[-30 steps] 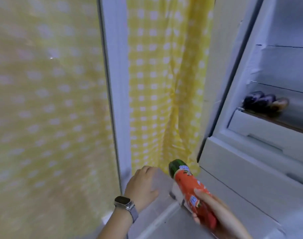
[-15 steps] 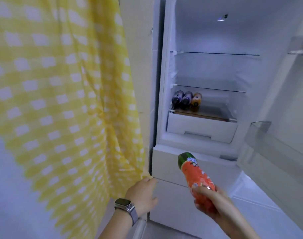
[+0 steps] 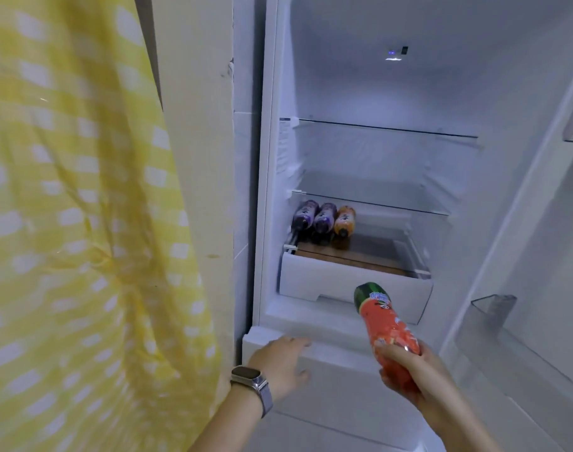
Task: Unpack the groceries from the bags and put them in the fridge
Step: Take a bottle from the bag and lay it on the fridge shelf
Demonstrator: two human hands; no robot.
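Observation:
My right hand [image 3: 409, 370] grips a red drink bottle [image 3: 384, 322] with a green end, pointed up toward the open fridge [image 3: 360, 93]. It is held in front of the white drawer [image 3: 311, 282] at the bottom of the fridge compartment. My left hand [image 3: 280, 365], with a watch on the wrist, reaches with relaxed fingers to the top edge of the lower freezer door and holds nothing. Two purple bottles [image 3: 314, 216] and an orange bottle [image 3: 343, 221] lie side by side on the lowest glass shelf at the left.
A yellow checked curtain [image 3: 82, 223] hangs at the left beside a cream wall panel [image 3: 197, 158]. The fridge door [image 3: 539, 288] stands open at the right with clear door bins [image 3: 493, 308]. Two upper glass shelves [image 3: 386, 128] hold nothing.
The view has swung right from the curtain to the open fridge. My right hand has carried the red bottle up and closer to the fridge. My left hand has moved to the freezer door's top edge.

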